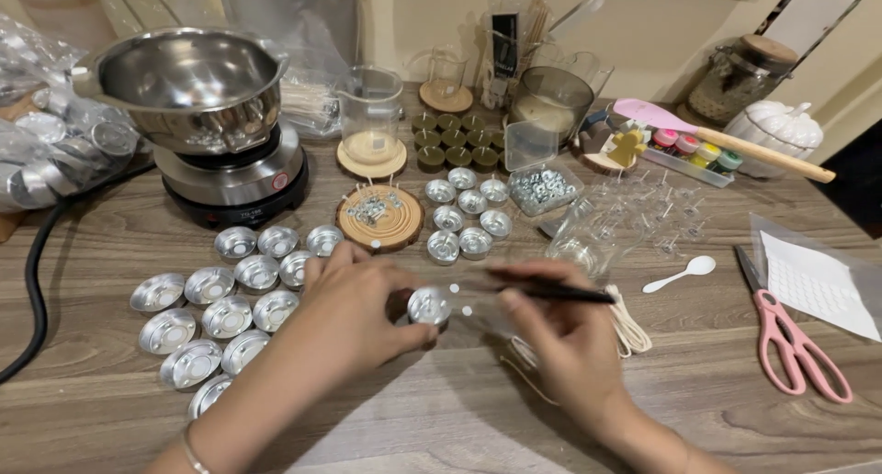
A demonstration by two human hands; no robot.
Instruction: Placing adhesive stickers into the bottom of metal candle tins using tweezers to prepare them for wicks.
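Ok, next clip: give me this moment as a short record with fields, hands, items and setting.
left hand: pinches a small metal tealight cup
right hand: holds a thin black tool, tip pointed toward the cup
empty cups: cluster lying left of the hands
hot plate: back left, steel pouring pot on top
pink scissors: right side
white spoon: right of the hands
surface: wood-grain table

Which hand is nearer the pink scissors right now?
Right. The right hand works beside the pink scissors, holding a black tool; the left hand, holding a small metal cup, sits farther away.
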